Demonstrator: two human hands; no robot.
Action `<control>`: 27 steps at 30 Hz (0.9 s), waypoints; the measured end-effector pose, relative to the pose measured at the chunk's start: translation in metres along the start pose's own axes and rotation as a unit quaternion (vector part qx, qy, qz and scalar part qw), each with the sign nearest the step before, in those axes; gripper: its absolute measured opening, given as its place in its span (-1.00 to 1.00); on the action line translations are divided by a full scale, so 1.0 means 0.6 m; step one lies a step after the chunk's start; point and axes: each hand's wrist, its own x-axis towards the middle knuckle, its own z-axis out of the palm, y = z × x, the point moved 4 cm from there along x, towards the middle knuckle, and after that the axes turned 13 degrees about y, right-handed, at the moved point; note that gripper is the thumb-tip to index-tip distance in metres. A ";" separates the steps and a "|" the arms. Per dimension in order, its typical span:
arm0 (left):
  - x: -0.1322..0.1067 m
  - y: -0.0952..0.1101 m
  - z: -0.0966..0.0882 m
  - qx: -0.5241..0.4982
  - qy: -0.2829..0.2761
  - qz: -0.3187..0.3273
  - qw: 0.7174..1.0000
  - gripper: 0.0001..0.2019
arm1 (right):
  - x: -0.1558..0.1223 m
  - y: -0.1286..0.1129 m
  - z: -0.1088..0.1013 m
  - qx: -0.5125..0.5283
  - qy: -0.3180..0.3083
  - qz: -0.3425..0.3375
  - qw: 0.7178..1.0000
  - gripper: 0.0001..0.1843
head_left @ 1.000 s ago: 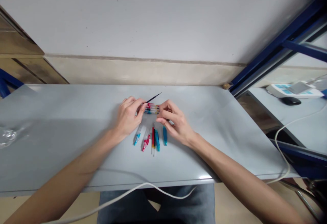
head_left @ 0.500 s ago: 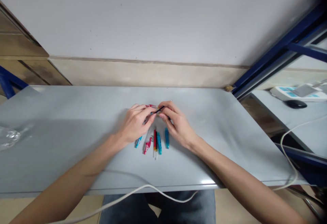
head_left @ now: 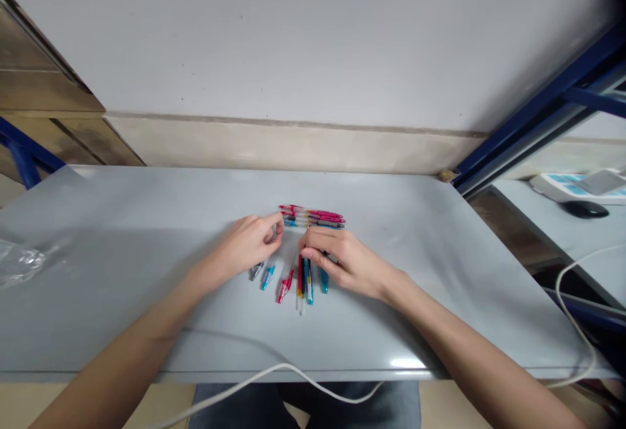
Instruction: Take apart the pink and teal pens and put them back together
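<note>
My left hand (head_left: 249,241) hovers over the left side of the loose pen parts, its fingers loosely curled with a gap by the thumb and nothing visible in them. Below it lie a grey clear pen barrel (head_left: 256,270), a blue-tipped barrel (head_left: 267,277) and a pink-tipped barrel (head_left: 285,287). My right hand (head_left: 342,256) has its thumb and fingertips closed over the upper ends of the red and dark pen refills (head_left: 300,279). What they pinch is hidden. Beside these lie a blue pen part (head_left: 310,291) and another blue pen part (head_left: 325,281), partly under my right hand.
Behind my hands lies a row of pens (head_left: 317,214), pink, grey and blue. Crumpled clear plastic (head_left: 22,263) rests at the table's left. A white cable (head_left: 278,368) crosses the front edge. On the right, beyond a blue frame (head_left: 518,103), is a black mouse (head_left: 585,209).
My hands have separated and come nearer; the dark pen they held between them no longer shows there. My right hand has moved down to the refills. The row of pens behind is now uncovered.
</note>
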 end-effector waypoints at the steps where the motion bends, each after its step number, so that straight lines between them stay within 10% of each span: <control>1: 0.000 0.003 0.003 0.000 -0.003 -0.001 1.000 -0.94 | -0.001 0.000 0.004 -0.001 -0.007 -0.002 1.000 -0.67; 27: -0.005 0.008 0.005 0.065 0.020 -0.010 0.998 -0.78 | -0.006 0.004 0.006 -0.117 -0.007 -0.093 0.989 -0.71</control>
